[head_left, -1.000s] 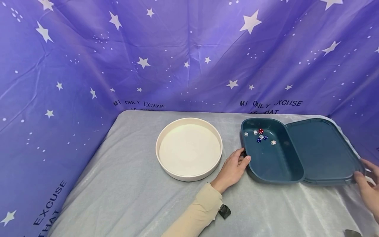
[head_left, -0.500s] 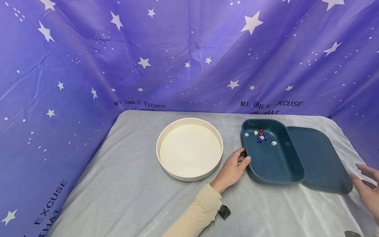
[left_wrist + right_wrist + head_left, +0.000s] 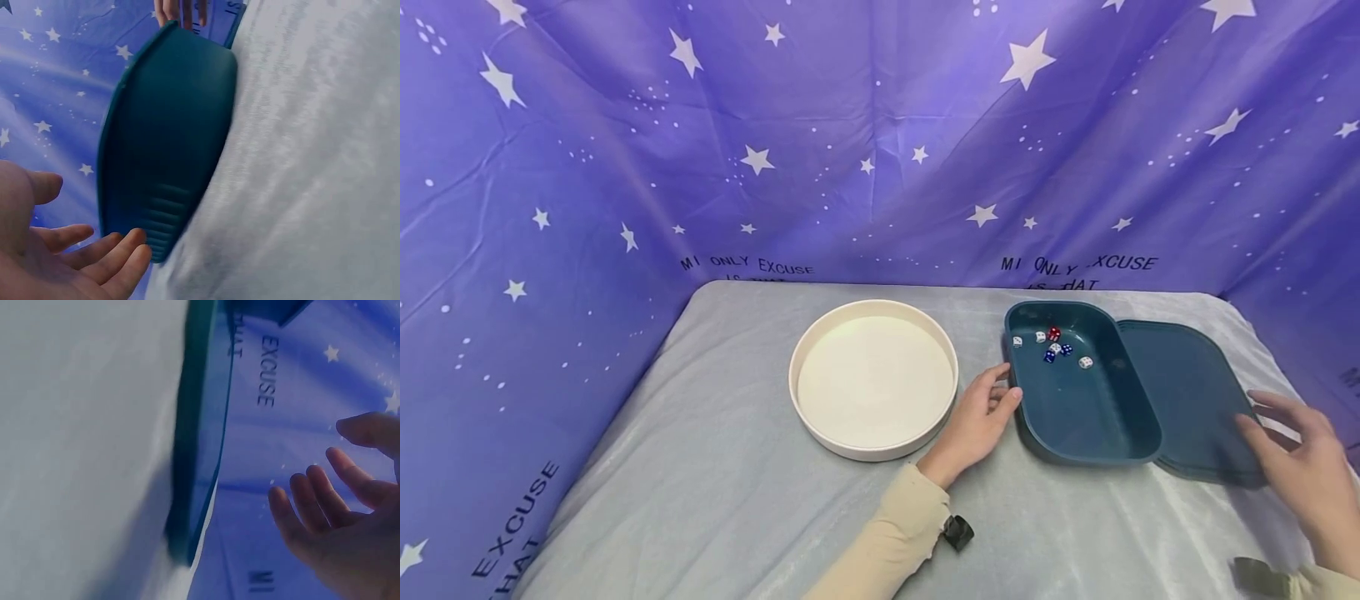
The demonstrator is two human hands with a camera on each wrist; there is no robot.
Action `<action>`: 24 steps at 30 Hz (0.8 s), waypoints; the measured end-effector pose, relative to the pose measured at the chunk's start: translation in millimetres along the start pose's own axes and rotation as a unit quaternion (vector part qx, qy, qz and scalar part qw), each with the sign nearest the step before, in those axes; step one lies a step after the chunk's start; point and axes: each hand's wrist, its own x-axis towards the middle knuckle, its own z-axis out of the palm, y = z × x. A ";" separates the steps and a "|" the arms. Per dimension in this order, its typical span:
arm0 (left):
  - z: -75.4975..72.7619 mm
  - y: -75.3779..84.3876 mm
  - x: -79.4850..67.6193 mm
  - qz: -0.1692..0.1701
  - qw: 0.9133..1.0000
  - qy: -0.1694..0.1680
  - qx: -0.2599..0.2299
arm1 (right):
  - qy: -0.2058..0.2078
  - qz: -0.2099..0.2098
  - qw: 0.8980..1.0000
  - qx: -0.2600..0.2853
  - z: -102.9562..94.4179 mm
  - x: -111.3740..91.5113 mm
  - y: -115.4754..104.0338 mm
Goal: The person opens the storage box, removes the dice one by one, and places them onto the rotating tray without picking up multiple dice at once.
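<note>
A dark teal plastic box (image 3: 1084,421) stands uncovered on the right of the table, with several dice (image 3: 1086,362) in white, blue and red scattered toward its far end. My left hand (image 3: 972,423) is at the box's left side, fingers loosely bent and thumb near the rim; the left wrist view shows those fingers (image 3: 119,259) beside the ribbed outer wall. Flat on the cloth, partly behind the box's right side, lies the matching lid (image 3: 1195,404). Over the lid's right edge hovers my right hand (image 3: 1309,462), its fingers spread and holding nothing.
Left of the box sits a round cream tray (image 3: 874,387) with a low rim and a bare floor. Grey cloth (image 3: 715,467) covers the table. A purple star-patterned curtain (image 3: 820,100) rises at the back and along both sides.
The lid has come down from the right hand onto the table and been let go. The right hand then moved left over its edge. The left hand stays at the box's side.
</note>
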 end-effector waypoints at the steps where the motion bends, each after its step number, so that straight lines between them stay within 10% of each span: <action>1: -1.5 1.6 -0.2 0.002 1.000 0.001 -0.001 | -0.007 -0.002 1.000 -0.002 0.7 0.2 -10.4; 12: -23.8 17.1 -5.9 0.035 0.999 0.015 -0.003 | -0.015 -0.101 0.994 0.037 19.2 12.8 -58.5; 24: -56.8 25.2 -9.9 0.056 0.997 0.048 0.003 | -0.049 -0.119 0.990 0.055 32.7 21.9 -93.7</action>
